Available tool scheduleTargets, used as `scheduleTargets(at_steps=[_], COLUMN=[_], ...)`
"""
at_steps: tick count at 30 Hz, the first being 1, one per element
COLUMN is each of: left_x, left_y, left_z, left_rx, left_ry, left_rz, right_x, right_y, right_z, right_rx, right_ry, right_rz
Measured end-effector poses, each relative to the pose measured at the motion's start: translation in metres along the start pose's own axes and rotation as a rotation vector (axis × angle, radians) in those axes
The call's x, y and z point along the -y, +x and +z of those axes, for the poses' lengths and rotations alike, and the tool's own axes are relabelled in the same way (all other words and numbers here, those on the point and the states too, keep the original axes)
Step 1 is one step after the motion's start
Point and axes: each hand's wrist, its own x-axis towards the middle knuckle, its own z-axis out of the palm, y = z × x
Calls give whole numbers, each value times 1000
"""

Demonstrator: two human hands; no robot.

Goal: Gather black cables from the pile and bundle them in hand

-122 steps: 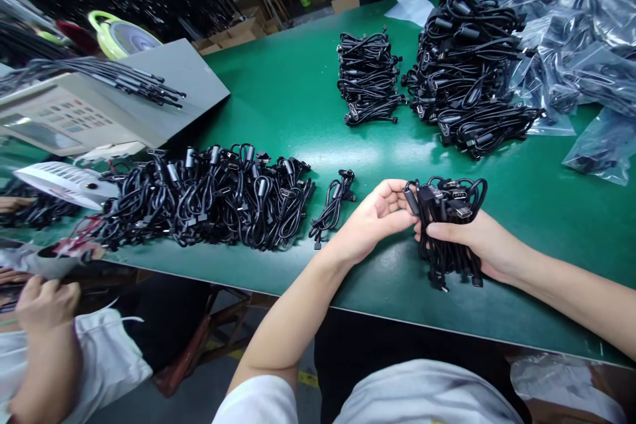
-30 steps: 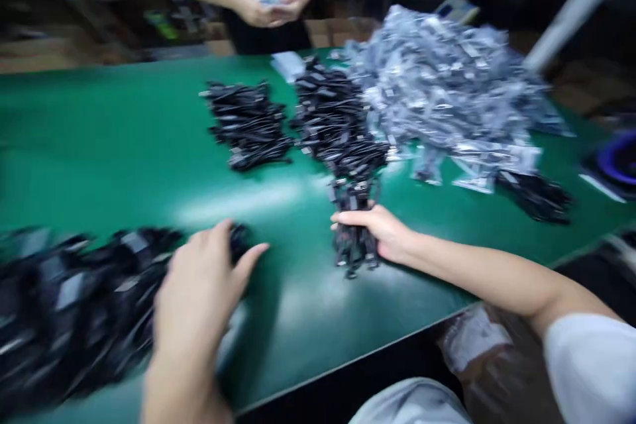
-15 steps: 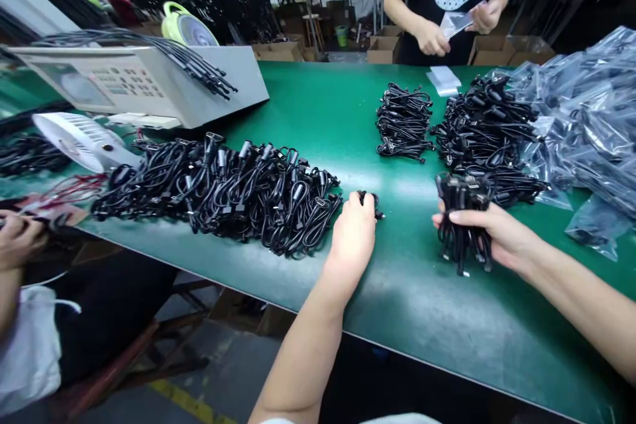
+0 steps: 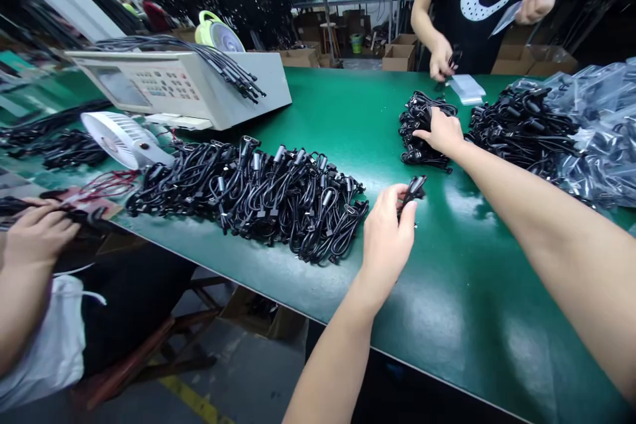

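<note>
"What have you got there?"

"A black cable bundle (image 4: 415,187), right here above the green worktop (image 4: 342,109)! My left hand (image 4: 386,232) has it pinched, thumb and fingers closed, the end poking out past the fingertips."

"And the other side?"

"My right hand (image 4: 444,129) is stretched forward over the small cable pile (image 4: 413,120), thumb spread well away from the fingers. Gripping any? I can't tell; my own hand hides it."

"What's around you?"

"Just right of that, a bigger cable heap (image 4: 517,122), then clear plastic bags (image 4: 611,152) beside it. Over to my left, a long row of cables (image 4: 258,192) runs up to a white fan (image 4: 116,139), with a boxy instrument (image 4: 183,83) behind."

"Anyone opposite?"

"Yes, a person in a black shirt (image 4: 457,13): one hand lowered with something black, near a stack of clear sheets (image 4: 467,89), the other raised."
</note>
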Motion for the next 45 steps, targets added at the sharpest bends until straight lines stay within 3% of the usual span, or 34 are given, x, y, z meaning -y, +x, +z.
scheduleTargets(at_steps=[3,6,8,9,10,13,14,16,19,24,31,38,45], left_x=[-2,-3,-4,-4,-5,-9,-10,-11,-12,-10,-8,-1,-3], left_y=[2,4,5,5,4,-2,-6,-14,-26,-34,-28,-26,-26], left_z=[-1,-1,0,1,3,11,15,24,38,49,45,48,44], left_rx=[96,174,184,181,189,281,311,353,443,645,645,577,654], left_ry=[-534,-877,-1020,-1073,-1111,-1132,-1109,-1035,-922,-714,-662,-660,-739], left_rz=[-158,-259,-277,-281,-288,-329,-338,-350,-388,-437,-335,-434,-453], right_x=[-9,-6,2,6,11,18,19,20,23,28,23,21,19], right_y=[-4,-20,-51,-74,-102,-199,-230,-281,-323,-339,-336,-329,-328], right_z=[7,-9,-27,-36,-44,-61,-63,-65,-63,-63,-62,-63,-64], right_rx=[11,-30,-109,-154,-117,404,521,679,703,607,537,552,570], right_ry=[20,43,130,272,448,916,1090,1296,1295,990,965,942,998], right_rz=[-34,-73,-102,-127,-143,-68,-22,65,193,201,120,96,98])
